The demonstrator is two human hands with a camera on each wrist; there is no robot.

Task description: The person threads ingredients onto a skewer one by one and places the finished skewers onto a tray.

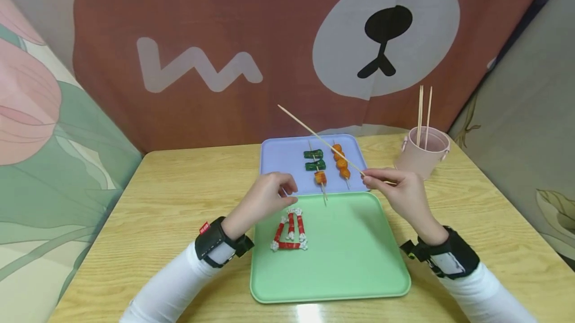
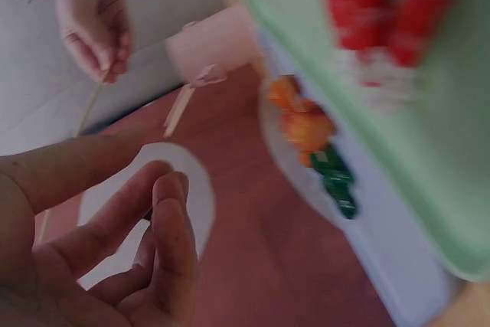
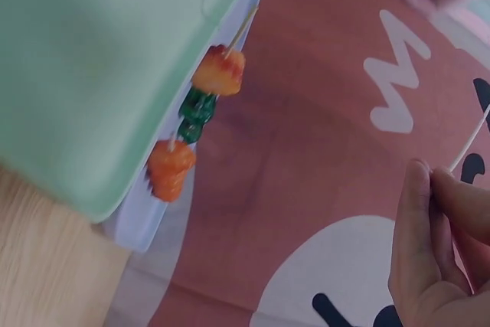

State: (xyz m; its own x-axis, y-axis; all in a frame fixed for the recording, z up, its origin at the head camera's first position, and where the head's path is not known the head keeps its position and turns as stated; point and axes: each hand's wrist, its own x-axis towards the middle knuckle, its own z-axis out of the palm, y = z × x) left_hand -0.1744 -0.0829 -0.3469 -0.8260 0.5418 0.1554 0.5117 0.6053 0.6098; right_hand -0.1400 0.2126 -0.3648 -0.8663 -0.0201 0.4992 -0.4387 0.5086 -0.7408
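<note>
My right hand (image 1: 400, 190) pinches one end of a bare wooden skewer (image 1: 310, 130) between thumb and fingertips. The stick slants up and leftward over the lavender tray. Loosely bent, with thumb and fingers apart, my left hand (image 1: 269, 193) is over the left side of the green tray (image 1: 355, 268) and holds nothing. Just below it lie several red pieces with white knobbed ends (image 1: 289, 245). On the lavender tray (image 1: 283, 158) rest a skewer with dark green pieces and an orange-brown chunk (image 1: 320, 178), and a skewer of orange balls (image 1: 341, 163).
A pink bucket (image 1: 415, 161) with several upright wooden skewers (image 1: 420, 113) stands at the right rear of the wooden table (image 1: 193, 188). Behind the table hangs a brown bear-print cloth (image 1: 278, 63). The green tray sits in front of the lavender one.
</note>
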